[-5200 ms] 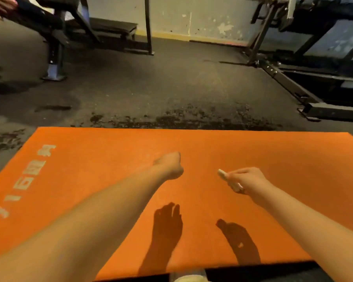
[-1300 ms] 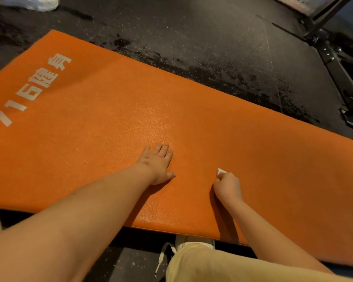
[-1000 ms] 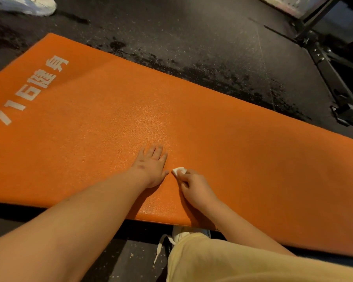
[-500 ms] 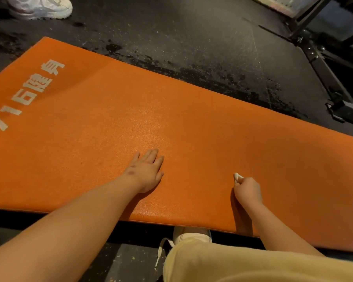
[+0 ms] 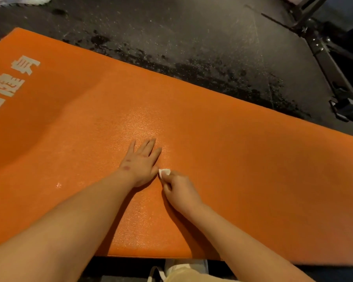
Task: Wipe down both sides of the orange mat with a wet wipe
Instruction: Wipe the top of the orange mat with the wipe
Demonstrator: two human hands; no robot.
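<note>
The orange mat (image 5: 243, 159) lies flat on the dark floor, with white printed characters at its left end. My left hand (image 5: 142, 161) rests palm down on the mat near its middle, fingers straight and spread. Right beside it, my right hand (image 5: 179, 190) pinches a small folded white wet wipe (image 5: 163, 172) and presses it onto the mat, touching the edge of my left hand. A faint sheen shows on the mat around both hands.
Dark speckled rubber floor (image 5: 192, 43) lies beyond the mat. A black metal gym frame (image 5: 332, 64) stands at the upper right. A white shoe (image 5: 22, 0) shows at the top left. My own shoe (image 5: 185, 265) and knee sit below the mat's near edge.
My right hand has slid the wipe leftward across the mat, from about a hand's width away to right against my left hand. My left hand stays planted.
</note>
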